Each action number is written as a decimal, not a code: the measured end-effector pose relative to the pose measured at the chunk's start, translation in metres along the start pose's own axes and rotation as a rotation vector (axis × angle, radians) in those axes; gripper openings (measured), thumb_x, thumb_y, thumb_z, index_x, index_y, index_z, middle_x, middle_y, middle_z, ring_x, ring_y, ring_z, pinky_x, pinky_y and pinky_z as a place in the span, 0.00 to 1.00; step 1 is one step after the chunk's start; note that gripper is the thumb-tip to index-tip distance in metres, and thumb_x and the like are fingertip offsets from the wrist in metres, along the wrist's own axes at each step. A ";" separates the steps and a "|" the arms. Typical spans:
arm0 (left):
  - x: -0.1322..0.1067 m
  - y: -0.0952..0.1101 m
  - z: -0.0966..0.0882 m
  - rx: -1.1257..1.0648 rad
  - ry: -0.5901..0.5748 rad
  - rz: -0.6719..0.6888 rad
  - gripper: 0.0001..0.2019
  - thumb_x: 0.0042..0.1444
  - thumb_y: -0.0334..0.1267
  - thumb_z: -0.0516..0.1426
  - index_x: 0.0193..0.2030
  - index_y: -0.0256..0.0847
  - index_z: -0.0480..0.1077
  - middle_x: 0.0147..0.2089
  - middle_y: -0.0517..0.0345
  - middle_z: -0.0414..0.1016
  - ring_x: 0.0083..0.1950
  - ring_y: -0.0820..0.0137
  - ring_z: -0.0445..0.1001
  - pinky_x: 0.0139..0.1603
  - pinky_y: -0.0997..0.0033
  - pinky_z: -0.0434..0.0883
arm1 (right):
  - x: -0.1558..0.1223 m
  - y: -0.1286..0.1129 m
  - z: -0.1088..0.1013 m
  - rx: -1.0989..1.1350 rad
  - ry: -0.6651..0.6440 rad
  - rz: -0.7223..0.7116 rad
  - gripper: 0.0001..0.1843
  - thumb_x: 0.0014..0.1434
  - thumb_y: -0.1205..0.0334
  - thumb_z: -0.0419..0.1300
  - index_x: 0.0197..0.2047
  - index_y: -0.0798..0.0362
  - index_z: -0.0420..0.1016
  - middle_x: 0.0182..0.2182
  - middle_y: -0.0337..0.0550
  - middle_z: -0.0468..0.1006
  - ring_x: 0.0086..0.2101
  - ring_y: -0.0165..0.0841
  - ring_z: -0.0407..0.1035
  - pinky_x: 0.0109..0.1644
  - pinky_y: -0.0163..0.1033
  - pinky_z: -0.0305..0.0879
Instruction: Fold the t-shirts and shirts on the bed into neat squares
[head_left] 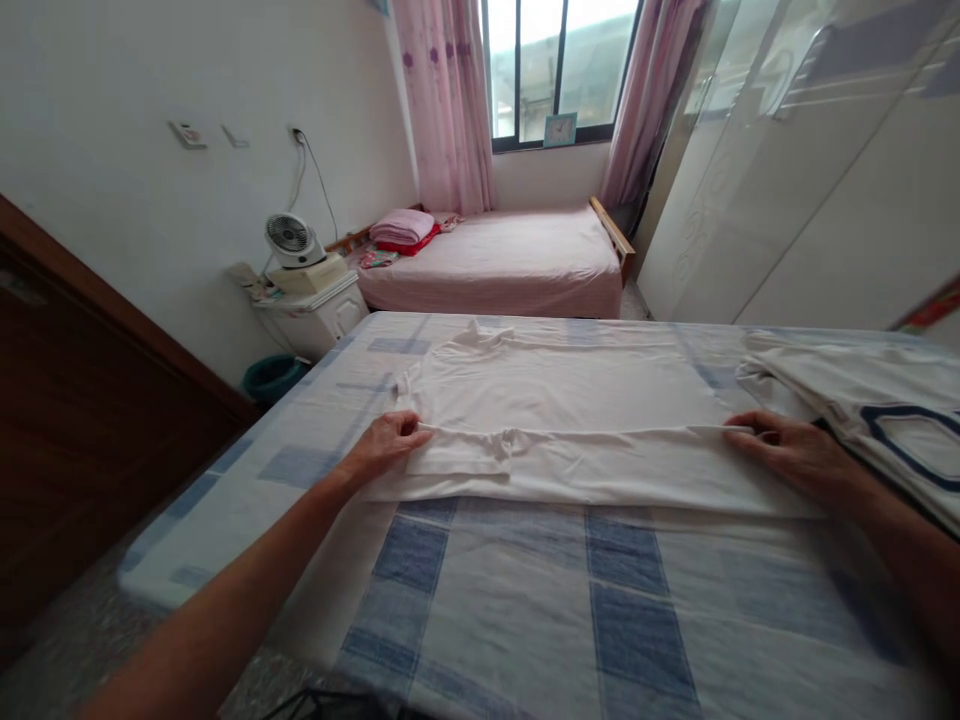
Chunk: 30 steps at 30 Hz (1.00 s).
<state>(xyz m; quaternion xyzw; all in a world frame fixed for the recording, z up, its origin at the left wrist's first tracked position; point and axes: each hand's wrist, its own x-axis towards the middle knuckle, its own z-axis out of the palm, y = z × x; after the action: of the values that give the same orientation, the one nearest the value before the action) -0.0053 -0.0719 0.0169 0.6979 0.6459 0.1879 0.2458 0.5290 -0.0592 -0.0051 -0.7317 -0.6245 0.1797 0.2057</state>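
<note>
A white shirt (585, 385) lies spread sideways across the bed, its near side folded over in a long strip. My left hand (390, 440) pinches the fold's edge at the left end, near a sleeve. At the other end, my right hand (784, 450) grips the same edge between thumb and fingers. Between the two hands the edge runs nearly straight, with a small bunched crease left of the middle. Under the shirt is a blue and white checked bedsheet (517, 580).
Right of the shirt lies a pile of white clothes (885, 400) with a dark trim. Beyond stands a second bed with a pink sheet (510, 260). A fan (292, 240) sits on a white nightstand (322, 315), beside a teal bin (274, 378). A pale wardrobe (825, 190) lines the right.
</note>
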 end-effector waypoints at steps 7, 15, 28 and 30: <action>-0.007 0.004 0.007 0.062 0.153 0.067 0.12 0.55 0.45 0.50 0.27 0.40 0.63 0.23 0.66 0.60 0.26 0.73 0.62 0.30 0.74 0.58 | 0.004 0.007 0.004 0.024 0.031 0.052 0.17 0.49 0.49 0.59 0.38 0.49 0.76 0.26 0.46 0.78 0.26 0.35 0.69 0.33 0.41 0.60; -0.009 -0.003 0.020 0.136 0.331 0.213 0.11 0.62 0.44 0.46 0.38 0.41 0.64 0.29 0.60 0.70 0.31 0.70 0.71 0.35 0.74 0.64 | -0.002 -0.003 0.004 0.051 0.100 0.075 0.21 0.47 0.46 0.56 0.39 0.50 0.75 0.27 0.45 0.77 0.28 0.36 0.70 0.34 0.40 0.61; 0.030 -0.003 0.013 0.248 0.517 0.256 0.14 0.62 0.47 0.46 0.41 0.41 0.65 0.34 0.54 0.75 0.36 0.65 0.74 0.37 0.72 0.66 | 0.009 -0.009 0.009 0.154 0.282 0.033 0.21 0.46 0.45 0.55 0.38 0.51 0.72 0.28 0.43 0.76 0.29 0.37 0.71 0.33 0.38 0.61; 0.035 -0.006 0.017 0.275 0.495 0.249 0.14 0.62 0.47 0.45 0.41 0.41 0.65 0.33 0.54 0.75 0.35 0.65 0.74 0.37 0.71 0.66 | 0.010 -0.010 0.009 0.134 0.268 0.037 0.21 0.46 0.46 0.55 0.38 0.51 0.73 0.28 0.43 0.76 0.30 0.37 0.71 0.34 0.38 0.61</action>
<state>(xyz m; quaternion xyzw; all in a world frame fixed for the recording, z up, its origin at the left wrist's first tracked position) 0.0027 -0.0389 -0.0021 0.7315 0.6149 0.2918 -0.0405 0.5169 -0.0473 -0.0077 -0.7451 -0.5644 0.1255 0.3325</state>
